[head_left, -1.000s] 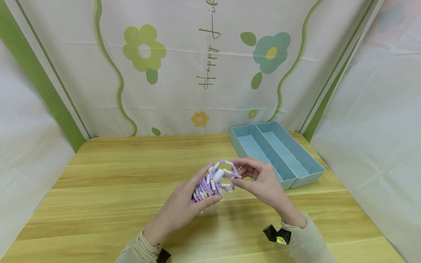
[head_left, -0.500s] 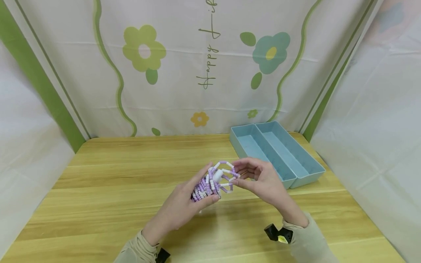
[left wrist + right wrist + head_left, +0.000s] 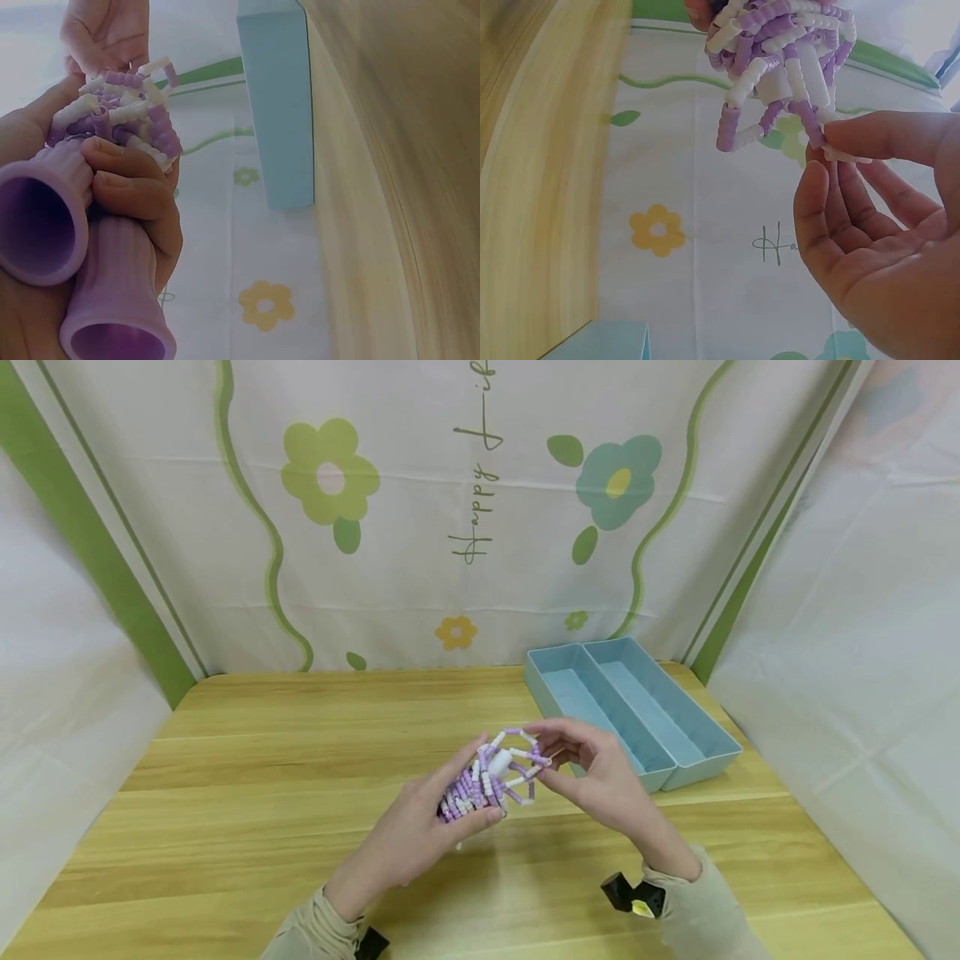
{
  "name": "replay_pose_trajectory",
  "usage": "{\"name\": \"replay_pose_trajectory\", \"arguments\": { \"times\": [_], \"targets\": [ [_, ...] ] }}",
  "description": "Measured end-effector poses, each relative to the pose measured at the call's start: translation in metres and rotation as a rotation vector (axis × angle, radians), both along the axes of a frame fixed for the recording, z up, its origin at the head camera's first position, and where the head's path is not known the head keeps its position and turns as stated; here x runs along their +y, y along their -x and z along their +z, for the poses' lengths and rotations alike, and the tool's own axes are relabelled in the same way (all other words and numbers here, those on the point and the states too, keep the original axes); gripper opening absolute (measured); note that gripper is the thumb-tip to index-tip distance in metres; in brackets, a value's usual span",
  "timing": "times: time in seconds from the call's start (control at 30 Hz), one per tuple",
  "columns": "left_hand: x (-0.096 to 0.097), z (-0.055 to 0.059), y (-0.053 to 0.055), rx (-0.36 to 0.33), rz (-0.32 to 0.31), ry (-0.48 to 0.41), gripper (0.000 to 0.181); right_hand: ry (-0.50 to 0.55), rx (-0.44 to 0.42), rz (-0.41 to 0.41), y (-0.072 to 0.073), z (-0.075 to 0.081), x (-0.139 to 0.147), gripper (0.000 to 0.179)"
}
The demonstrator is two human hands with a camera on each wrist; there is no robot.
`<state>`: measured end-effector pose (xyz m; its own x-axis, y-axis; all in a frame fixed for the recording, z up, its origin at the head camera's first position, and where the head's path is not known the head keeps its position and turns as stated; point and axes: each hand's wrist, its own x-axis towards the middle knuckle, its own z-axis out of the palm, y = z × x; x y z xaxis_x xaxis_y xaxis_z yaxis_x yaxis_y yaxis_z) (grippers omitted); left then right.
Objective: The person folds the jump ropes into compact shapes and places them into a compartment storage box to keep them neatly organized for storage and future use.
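Observation:
A beaded jump rope (image 3: 467, 792) in purple and white is bundled up in my left hand (image 3: 416, 820), whose fingers curl round it above the table. Two light purple handles (image 3: 112, 281) with flared, hollow ends stick out of the bundle towards the camera in the left wrist view. White handle tips (image 3: 814, 79) show among the bead loops at the other end. My right hand (image 3: 603, 781) pinches the end of one bead loop (image 3: 808, 124) between thumb and forefinger, to the right of the bundle. Part of the rope is hidden inside the left hand.
Two light blue trays (image 3: 667, 768) stand side by side at the back right of the wooden table (image 3: 262, 802), just beyond the right hand. A white curtain (image 3: 420, 527) with printed flowers hangs behind the table, and white side panels (image 3: 847, 693) flank it.
Both hands keep almost the same place and hold. The loose bead loops by the right fingers have shifted slightly, and the fingers have moved a little on the strand.

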<state>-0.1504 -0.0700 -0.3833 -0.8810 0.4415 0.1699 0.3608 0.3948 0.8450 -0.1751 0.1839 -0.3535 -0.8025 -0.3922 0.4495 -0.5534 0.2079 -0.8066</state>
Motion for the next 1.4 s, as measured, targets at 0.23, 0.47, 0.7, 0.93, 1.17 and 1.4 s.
{"name": "replay_pose_trajectory", "arguments": {
  "times": [0.23,0.47,0.7,0.93,1.17,1.4],
  "targets": [
    [-0.0002,-0.0005,-0.0002,-0.027,-0.015,-0.021,0.078,-0.035,0.12,0.037,0.0009,-0.0031,-0.0006,0.041],
    [0.0001,-0.001,0.0002,-0.031,-0.036,-0.04,0.078,-0.11,0.303,0.056,0.0046,-0.0056,-0.0018,0.036],
    [-0.0004,-0.003,0.0001,-0.056,-0.068,-0.048,0.077,-0.202,0.412,0.009,0.0036,-0.0033,-0.0039,0.038],
    [-0.001,-0.0025,-0.0006,-0.097,-0.068,-0.062,0.073,-0.268,0.667,0.007,0.0035,0.0002,-0.0057,0.019],
    [-0.0016,0.0023,-0.0015,-0.2,-0.019,-0.099,0.068,-0.234,0.705,-0.014,0.0027,0.0011,-0.0084,0.019],
    [0.0001,0.0041,-0.0028,-0.287,0.008,-0.183,0.065,-0.24,0.675,-0.028,0.002,0.0007,-0.0081,0.022]
  ]
}}
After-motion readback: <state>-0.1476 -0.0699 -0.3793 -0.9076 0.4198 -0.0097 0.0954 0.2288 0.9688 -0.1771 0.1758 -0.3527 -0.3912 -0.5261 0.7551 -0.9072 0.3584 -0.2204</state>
